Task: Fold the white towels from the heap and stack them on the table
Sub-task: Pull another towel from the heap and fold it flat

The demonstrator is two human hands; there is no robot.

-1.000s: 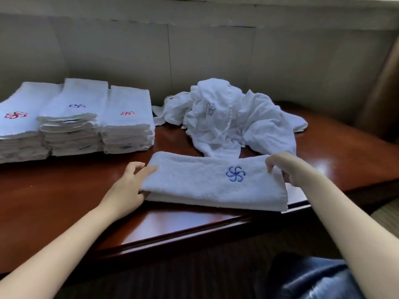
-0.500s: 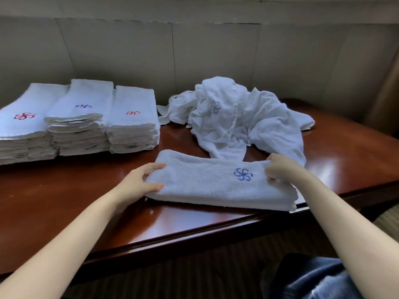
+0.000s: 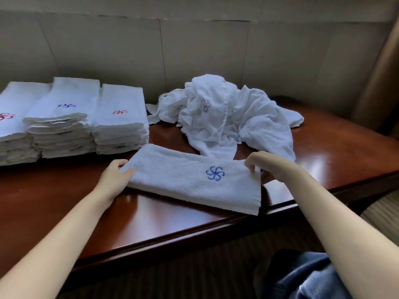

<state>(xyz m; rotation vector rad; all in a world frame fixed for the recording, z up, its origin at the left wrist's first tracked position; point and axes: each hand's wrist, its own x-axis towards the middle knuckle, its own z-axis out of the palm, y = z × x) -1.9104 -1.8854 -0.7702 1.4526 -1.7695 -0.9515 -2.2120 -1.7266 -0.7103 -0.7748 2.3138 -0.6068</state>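
I see my knee (image 3: 306,275) in jeans below the table (image 3: 151,214) edge. On the table, my left hand (image 3: 114,178) and right hand (image 3: 265,165) pinch the ends of the folded towel (image 3: 190,180). Beyond, the heap (image 3: 224,117) lies right and three stacks (image 3: 71,119) left, against the wall (image 3: 194,50).

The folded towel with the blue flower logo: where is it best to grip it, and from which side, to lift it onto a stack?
Probably grip the folded towel at its two short ends, from left and right, where the left hand and right hand already are. It is a long, limp strip, so one middle grip would likely let it sag and unfold.
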